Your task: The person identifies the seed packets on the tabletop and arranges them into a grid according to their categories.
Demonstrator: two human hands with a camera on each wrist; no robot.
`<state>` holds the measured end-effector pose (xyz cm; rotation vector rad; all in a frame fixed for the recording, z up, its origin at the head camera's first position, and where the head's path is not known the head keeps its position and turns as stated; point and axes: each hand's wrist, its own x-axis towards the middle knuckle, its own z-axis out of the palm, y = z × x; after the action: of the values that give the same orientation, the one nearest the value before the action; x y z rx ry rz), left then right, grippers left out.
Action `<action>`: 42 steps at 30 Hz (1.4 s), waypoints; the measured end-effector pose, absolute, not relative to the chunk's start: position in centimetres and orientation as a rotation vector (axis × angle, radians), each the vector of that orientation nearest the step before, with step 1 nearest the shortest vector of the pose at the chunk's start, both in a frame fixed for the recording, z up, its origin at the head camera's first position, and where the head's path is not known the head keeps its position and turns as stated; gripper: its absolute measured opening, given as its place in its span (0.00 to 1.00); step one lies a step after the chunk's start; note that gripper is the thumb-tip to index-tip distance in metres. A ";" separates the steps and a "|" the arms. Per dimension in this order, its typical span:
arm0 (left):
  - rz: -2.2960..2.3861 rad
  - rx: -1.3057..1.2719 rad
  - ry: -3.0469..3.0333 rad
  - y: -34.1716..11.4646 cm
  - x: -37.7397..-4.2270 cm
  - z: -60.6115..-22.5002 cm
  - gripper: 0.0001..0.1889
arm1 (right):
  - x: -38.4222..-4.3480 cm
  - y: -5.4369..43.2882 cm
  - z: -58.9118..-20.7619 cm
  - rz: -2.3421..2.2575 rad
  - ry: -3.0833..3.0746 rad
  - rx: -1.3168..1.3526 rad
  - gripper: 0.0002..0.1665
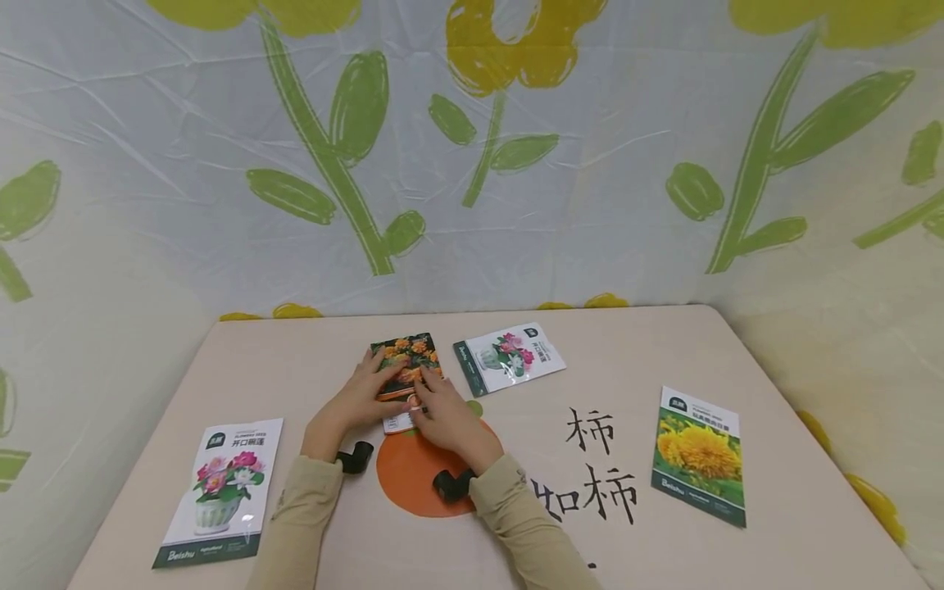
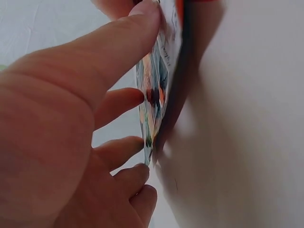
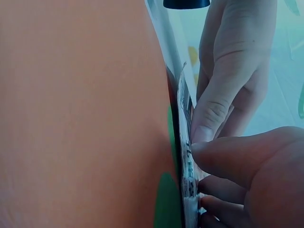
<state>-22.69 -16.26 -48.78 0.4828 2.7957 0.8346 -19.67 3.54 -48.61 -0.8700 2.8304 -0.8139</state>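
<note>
A seed packet with orange flowers on a dark ground (image 1: 413, 348) lies toward the back of the table. My left hand (image 1: 361, 393) rests over its left side, fingers spread and fingertips touching the printed face in the left wrist view. From the right, my right hand (image 1: 450, 414) lays its fingers on the packet's lower right part. Both thumbs meet near the lower edge, where a white and orange strip (image 1: 400, 422) sticks out. Seen edge-on in the right wrist view, the packet (image 3: 190, 204) sits close against the tabletop, thumb and fingers on its upper face.
A pink lotus seed packet (image 1: 509, 360) lies just right of the hands, and a similar one (image 1: 229, 483) at the front left. A yellow flower packet (image 1: 701, 455) is at the right. The pale tablecloth (image 1: 354, 533) bears a printed orange fruit (image 1: 413, 479) and black characters.
</note>
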 end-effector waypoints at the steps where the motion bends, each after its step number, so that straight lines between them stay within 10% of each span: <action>1: 0.832 0.493 2.795 -16.2 -22.6 -48.7 0.40 | -19.7 3.6 -48.6 -0.812 2.836 -0.864 0.31; 42: 0.864 0.663 2.711 -15.3 -22.3 -48.4 0.45 | -20.0 4.0 -48.8 -0.844 2.911 -0.695 0.34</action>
<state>-22.27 -15.27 -48.40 0.6625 2.7113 0.8645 -20.01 4.01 -48.84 -0.6954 2.9105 -0.8441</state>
